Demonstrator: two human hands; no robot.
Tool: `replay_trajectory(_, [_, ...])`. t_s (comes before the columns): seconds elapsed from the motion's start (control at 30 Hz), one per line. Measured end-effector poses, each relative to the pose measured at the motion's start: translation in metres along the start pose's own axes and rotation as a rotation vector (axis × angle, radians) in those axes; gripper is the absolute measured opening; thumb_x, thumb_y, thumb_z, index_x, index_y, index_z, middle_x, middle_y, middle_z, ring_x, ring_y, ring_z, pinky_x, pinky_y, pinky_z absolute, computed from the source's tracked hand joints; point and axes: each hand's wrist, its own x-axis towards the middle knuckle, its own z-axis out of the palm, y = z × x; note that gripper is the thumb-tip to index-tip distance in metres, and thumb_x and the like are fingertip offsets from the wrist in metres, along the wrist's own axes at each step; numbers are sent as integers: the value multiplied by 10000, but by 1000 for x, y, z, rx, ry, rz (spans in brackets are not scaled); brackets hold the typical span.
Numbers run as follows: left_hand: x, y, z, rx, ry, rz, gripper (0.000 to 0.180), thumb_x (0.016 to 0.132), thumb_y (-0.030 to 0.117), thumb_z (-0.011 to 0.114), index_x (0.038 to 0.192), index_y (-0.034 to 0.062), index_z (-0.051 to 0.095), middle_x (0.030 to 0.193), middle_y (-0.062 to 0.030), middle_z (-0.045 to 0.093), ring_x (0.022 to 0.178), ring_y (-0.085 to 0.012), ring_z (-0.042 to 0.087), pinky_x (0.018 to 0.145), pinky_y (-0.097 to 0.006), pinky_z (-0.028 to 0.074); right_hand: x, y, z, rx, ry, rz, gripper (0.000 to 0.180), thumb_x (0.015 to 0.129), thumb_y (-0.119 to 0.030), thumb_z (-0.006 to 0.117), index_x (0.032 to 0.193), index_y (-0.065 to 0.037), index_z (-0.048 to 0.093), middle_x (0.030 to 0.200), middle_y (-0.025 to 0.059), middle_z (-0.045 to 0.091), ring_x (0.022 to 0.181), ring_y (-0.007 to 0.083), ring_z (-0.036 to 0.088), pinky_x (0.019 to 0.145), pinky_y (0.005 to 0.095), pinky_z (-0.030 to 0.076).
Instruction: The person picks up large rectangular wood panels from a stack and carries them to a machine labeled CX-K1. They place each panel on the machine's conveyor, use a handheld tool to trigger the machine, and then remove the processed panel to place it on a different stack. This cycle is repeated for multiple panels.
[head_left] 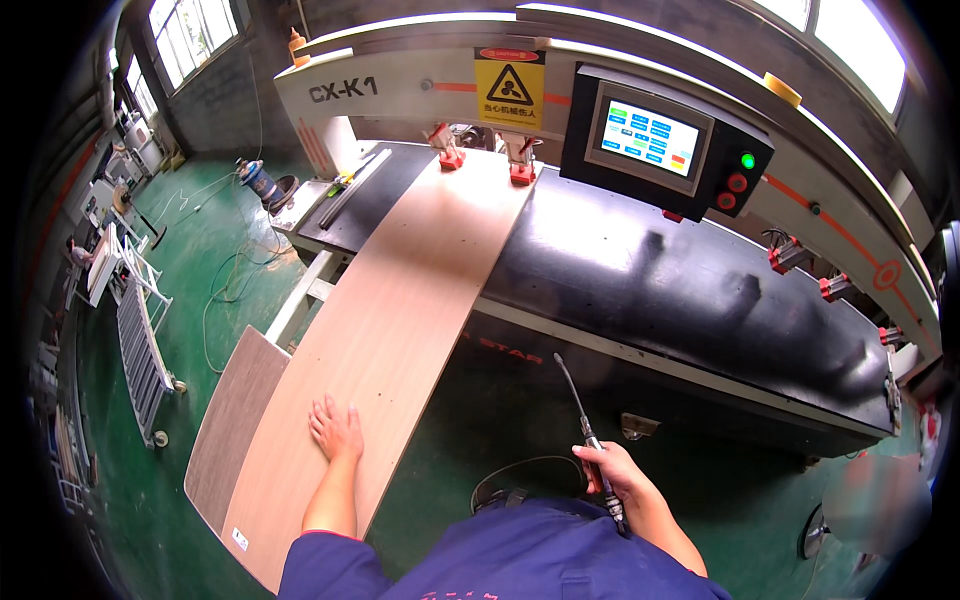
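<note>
Left hand [337,432] spread flat, fingers apart, palm down on a long pale wood board [395,300]; it grips nothing. Right hand [616,470] is closed around a slim air gun [589,425], its thin nozzle pointing up and away from the person, well to the right of the board. Blue sleeves [335,568] reach in from the bottom.

The board runs from beside the person's left arm to a machine ahead. A small white label [240,538] sits at its near left corner, and a grey-brown panel [238,400] shows along its left edge. Its far end lies on a black table [640,270], at two red-footed clamps [521,175]; whether they press on it, I cannot tell.

Above the table arches a pale beam [420,88] carrying a yellow warning sign [510,88], a lit screen [648,140] and, to the right of that, a green light [748,161] over two red buttons [731,191]. A yellow roll [782,89] rests on top.

Farther left, on green floor [205,265], stand a grey slatted rack [141,345] and a blue canister [260,184]. Bright windows [190,38] lie beyond.
</note>
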Motion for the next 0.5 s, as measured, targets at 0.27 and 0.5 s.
replay_trajectory(0.27, [1,-5,4,-5,13,7,681,947,471,493,1492,96,330,1529,-197,312,1416,-376,267,1181,-476,182,0,-8,13,-14,11,-4,330,862,-291,712,696,-76,525,566,35,524,386,152,528,380,268,432])
replay_trajectory(0.5, [5,-11,8,-38,36,19,687,934,439,525,1489,88,327,1527,-198,311,1412,-375,271,1174,-491,189,20,-32,40,-61,-29,-87,322,885,-303,683,715,-86,516,573,40,540,412,169,561,406,282,466])
